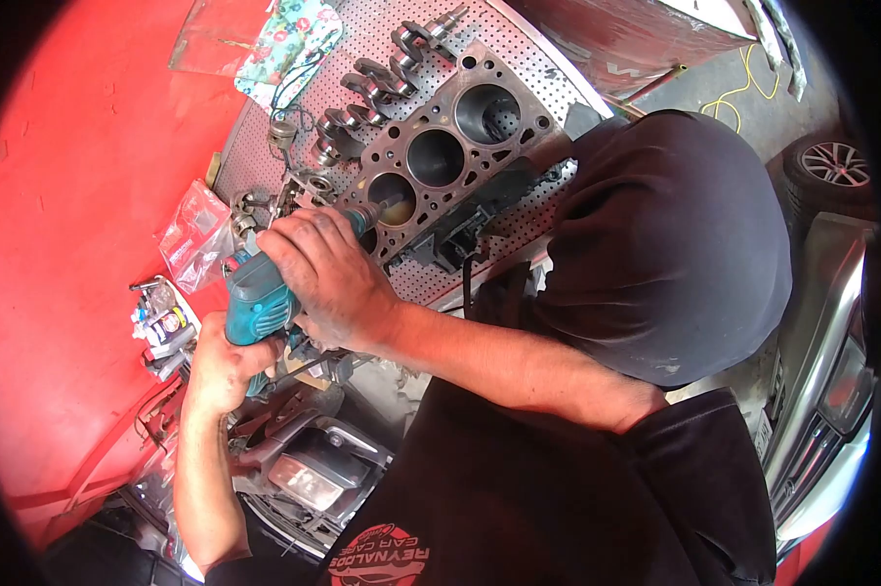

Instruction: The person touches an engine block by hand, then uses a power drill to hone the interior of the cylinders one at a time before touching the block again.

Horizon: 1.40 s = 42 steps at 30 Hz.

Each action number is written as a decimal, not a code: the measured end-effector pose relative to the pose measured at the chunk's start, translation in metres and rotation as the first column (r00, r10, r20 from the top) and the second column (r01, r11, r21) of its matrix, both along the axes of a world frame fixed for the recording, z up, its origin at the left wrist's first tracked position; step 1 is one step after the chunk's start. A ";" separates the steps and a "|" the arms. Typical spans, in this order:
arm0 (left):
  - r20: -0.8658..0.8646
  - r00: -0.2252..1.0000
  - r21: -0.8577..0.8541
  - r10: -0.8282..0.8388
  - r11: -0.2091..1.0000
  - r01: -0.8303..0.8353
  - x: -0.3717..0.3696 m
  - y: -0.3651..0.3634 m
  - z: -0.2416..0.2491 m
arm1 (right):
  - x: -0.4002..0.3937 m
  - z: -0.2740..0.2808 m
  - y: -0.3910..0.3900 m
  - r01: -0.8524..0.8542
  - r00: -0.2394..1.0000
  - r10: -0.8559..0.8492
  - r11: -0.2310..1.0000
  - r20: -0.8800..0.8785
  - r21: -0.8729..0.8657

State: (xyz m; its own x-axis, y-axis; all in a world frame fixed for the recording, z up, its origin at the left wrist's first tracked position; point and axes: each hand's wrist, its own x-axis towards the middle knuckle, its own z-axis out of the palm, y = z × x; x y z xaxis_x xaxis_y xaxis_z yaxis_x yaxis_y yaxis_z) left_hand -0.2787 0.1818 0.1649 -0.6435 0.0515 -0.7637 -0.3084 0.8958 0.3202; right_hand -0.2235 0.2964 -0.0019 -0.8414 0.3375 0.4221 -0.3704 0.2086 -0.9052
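My right hand (pixel 333 278) lies over the top of a teal power drill (pixel 262 298), fingers wrapped round its front part. Below it, my left hand (pixel 218 361) is closed round the drill's handle. The drill points up and right, its chuck end at the nearest bore (pixel 392 200) of a metal engine block (pixel 401 156). What is fitted to the chuck is partly hidden and reaches into that bore. A crankshaft (pixel 372 86) lies beside the block on a perforated metal surface (pixel 294 181). Piston parts (pixel 282 135) lie near the drill.
A large dark cloth-covered rounded shape (pixel 675 244) fills the right; I cannot tell what it is. The red panel (pixel 79 215) spans the left, with a plastic bag (pixel 194 234) nearby. A headlight (pixel 314 479) is below, a wheel (pixel 831 166) and yellow cable (pixel 726 100) upper right.
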 end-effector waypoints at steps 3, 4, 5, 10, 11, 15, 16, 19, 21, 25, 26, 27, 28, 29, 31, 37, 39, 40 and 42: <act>0.015 1.000 -0.006 -0.009 1.000 0.009 -0.003 0.005 -0.005 | -0.001 -0.006 -0.001 0.013 1.000 -0.013 1.000 0.000 -0.010; 0.027 1.000 0.003 -0.010 1.000 0.010 -0.004 0.005 -0.007 | -0.001 -0.008 -0.002 0.020 1.000 -0.020 1.000 -0.001 -0.016; 0.039 0.999 0.011 -0.011 1.000 0.011 -0.005 0.006 -0.009 | -0.001 -0.010 -0.002 0.027 1.000 -0.027 1.000 0.002 -0.015; 0.035 0.999 0.012 -0.021 1.000 0.020 -0.007 0.010 -0.020 | -0.002 -0.019 0.000 0.039 0.999 -0.039 0.999 0.026 0.009; 0.030 0.999 0.025 -0.015 1.000 0.014 -0.007 0.010 -0.024 | -0.002 -0.021 0.000 0.045 0.999 -0.045 0.999 0.025 0.000; 0.073 0.997 0.014 -0.030 0.999 0.029 -0.012 0.007 -0.041 | -0.002 -0.033 0.003 0.061 0.998 -0.061 0.998 0.029 -0.003; 0.075 0.997 0.016 -0.033 0.999 0.032 -0.013 0.008 -0.046 | -0.003 -0.037 0.004 0.064 0.997 -0.064 0.998 0.031 0.004; 0.080 0.995 -0.002 -0.058 0.998 0.059 -0.017 0.004 -0.063 | -0.002 -0.047 0.006 0.061 0.996 -0.060 0.998 0.061 -0.016; 0.073 0.994 0.013 -0.078 0.997 0.077 -0.018 0.002 -0.075 | -0.003 -0.057 0.007 0.065 0.995 -0.064 0.998 0.075 -0.001; 0.104 0.992 0.013 -0.071 0.997 0.070 -0.019 0.000 -0.095 | 0.000 -0.069 0.009 0.059 0.991 -0.060 0.998 0.118 0.006; 0.097 0.992 0.015 -0.076 0.997 0.075 -0.019 0.002 -0.098 | 0.001 -0.071 0.010 0.057 0.990 -0.057 0.998 0.126 0.007; 0.104 0.993 0.025 -0.060 0.998 0.058 -0.019 0.004 -0.100 | 0.001 -0.072 0.012 0.053 0.990 -0.054 0.999 0.133 0.007; 0.110 0.993 0.035 -0.043 0.999 0.039 -0.019 0.006 -0.102 | 0.001 -0.074 0.012 0.048 0.989 -0.049 0.999 0.139 0.008; 0.117 0.993 0.043 -0.024 0.999 0.019 -0.019 0.007 -0.103 | 0.001 -0.074 0.014 0.039 0.987 -0.040 0.999 0.153 0.005; 0.116 0.992 0.034 -0.059 0.998 0.055 -0.021 0.010 -0.106 | 0.001 -0.076 0.017 0.019 0.983 -0.018 1.000 0.180 -0.001; 0.153 0.986 0.005 -0.065 0.998 0.065 -0.027 0.023 -0.112 | 0.000 -0.084 0.019 0.035 0.972 -0.033 0.999 0.231 -0.005; 0.164 0.985 0.013 -0.056 0.998 0.055 -0.029 0.028 -0.113 | 0.000 -0.088 0.021 0.041 0.973 -0.040 0.999 0.228 0.004; 0.161 0.985 0.017 -0.054 0.999 0.052 -0.029 0.031 -0.114 | 0.001 -0.089 0.022 0.043 0.973 -0.043 0.999 0.228 0.008; 0.148 0.987 0.012 -0.060 0.998 0.059 -0.029 0.034 -0.115 | 0.000 -0.089 0.024 0.043 0.971 -0.041 0.999 0.238 -0.004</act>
